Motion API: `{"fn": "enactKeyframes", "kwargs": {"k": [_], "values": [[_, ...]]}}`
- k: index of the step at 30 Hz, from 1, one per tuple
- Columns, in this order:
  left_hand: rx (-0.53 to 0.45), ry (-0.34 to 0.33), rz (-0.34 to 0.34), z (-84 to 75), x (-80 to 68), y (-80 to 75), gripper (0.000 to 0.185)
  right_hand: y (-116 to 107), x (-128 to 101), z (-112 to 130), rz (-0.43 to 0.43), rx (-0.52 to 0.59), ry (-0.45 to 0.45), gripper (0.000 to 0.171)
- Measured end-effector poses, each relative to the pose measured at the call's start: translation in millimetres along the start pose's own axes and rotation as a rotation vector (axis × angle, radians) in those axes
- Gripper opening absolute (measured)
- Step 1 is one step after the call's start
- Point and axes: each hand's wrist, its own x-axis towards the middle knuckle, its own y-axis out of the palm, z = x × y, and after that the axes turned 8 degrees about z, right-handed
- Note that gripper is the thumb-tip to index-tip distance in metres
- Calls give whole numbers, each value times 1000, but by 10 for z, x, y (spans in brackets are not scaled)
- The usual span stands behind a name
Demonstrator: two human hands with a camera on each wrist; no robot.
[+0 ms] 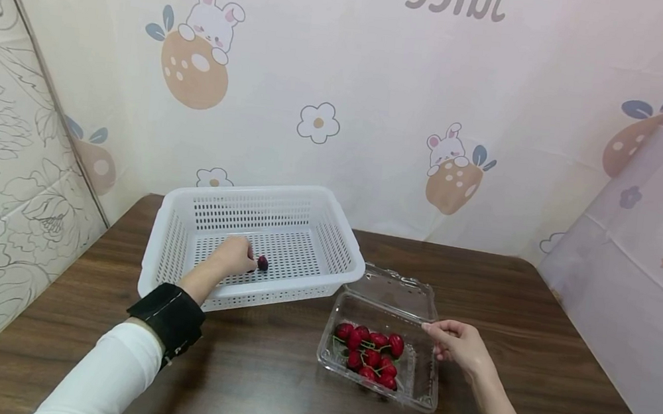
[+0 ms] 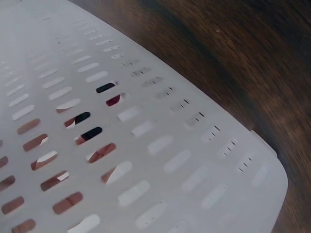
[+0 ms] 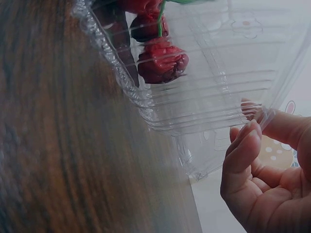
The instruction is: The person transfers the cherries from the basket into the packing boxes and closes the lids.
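Head view had the whole setup: near right, the right hand (image 1: 462, 345) sat at the clear clamshell box (image 1: 380, 352), fingertips on its right edge, red cherries (image 1: 370, 356) piled inside. Right wrist cam showed what you couldn't see from above, the thumb and fingers (image 3: 243, 148) pinching the thin plastic wall. Farther left, the left hand (image 1: 235, 256) reached down into the white basket (image 1: 187, 210), fingers curled, just beside one dark cherry (image 1: 263, 263) on the floor. Couldn't tell if it was touching. Left wrist cam only showed the basket's slotted wall (image 2: 160, 145) and wood table (image 2: 233, 53).
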Motion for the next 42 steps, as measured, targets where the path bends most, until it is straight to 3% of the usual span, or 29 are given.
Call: {"fn": "enactKeyframes", "kwargs": {"k": [11,16,26,33,42], "values": [[-21,13,-85,-71,-74,-18,13,1,1,-5,0,5,1,39],[-41,78,-155,-134,-114,-7,13,-3,3,-11,3,8,2,40],[-210,160,-259,-304,-210,16,17,-5,6,-4,0,20,6,38],[-244,245,-363,-375,-271,41,13,-7,10,-2,5,30,3,37],[-316,293,-417,-515,-375,54,13,-7,2,4,7,21,7,38]]}}
